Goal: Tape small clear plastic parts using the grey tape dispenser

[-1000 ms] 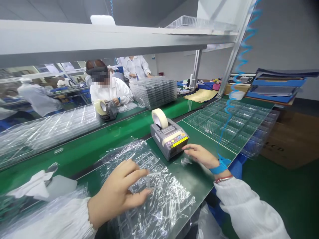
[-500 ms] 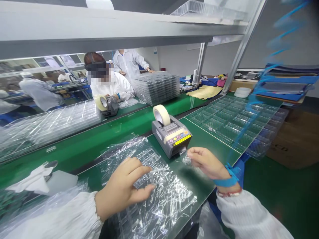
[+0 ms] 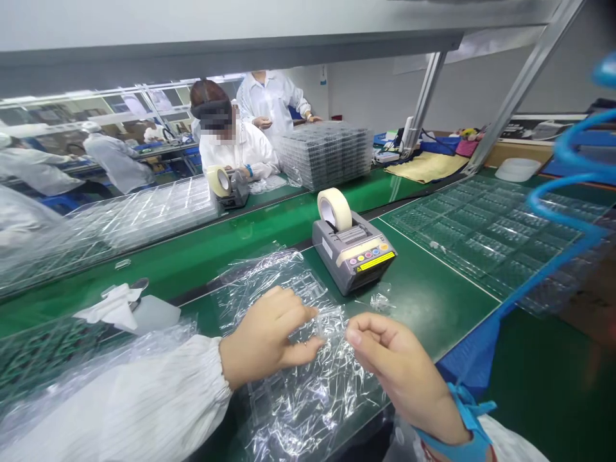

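One green workbench (image 3: 433, 314) carries a clear plastic tray wrapped in film (image 3: 289, 391), lying flat just in front of a grey tape dispenser (image 3: 351, 253). Left hand (image 3: 267, 340) sits half-open, fingertips on the film over the tray, no firm grip. Right hand (image 3: 397, 366) is curled just beside it, thumb and finger nearly together; cannot tell if they pinch film. Small film scrap (image 3: 382, 301) lies by the dispenser.
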Demonstrator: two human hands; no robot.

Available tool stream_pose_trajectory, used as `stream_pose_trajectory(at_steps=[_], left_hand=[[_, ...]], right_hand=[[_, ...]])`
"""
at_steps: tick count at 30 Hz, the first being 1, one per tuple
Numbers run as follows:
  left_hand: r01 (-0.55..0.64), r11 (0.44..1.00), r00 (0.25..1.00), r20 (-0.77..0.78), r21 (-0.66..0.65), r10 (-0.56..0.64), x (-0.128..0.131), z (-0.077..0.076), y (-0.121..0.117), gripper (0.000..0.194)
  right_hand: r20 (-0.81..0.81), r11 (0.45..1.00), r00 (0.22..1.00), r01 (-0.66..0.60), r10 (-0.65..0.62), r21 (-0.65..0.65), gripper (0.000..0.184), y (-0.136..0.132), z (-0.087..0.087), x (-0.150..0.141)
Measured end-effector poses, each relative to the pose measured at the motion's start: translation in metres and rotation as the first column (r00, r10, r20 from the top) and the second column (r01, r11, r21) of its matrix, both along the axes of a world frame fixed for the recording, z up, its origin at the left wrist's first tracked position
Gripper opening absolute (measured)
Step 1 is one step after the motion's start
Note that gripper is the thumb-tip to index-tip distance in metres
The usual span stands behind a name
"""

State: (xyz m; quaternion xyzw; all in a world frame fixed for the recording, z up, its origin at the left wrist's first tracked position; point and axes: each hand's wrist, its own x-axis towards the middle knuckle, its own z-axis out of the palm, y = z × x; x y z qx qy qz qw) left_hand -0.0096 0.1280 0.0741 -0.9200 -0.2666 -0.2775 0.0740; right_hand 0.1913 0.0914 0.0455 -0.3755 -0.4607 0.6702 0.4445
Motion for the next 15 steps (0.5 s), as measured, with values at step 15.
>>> stream_pose_trajectory(at_steps=[15], left_hand=[[0.035, 0.999, 0.999, 0.004, 0.004, -0.035, 0.0017, 0.0050, -0.0020, 0.021]], right_hand=[[0.094, 0.995, 0.994, 0.068, -0.062, -0.067, 0.032, -0.0013, -0.0064, -0.0028]])
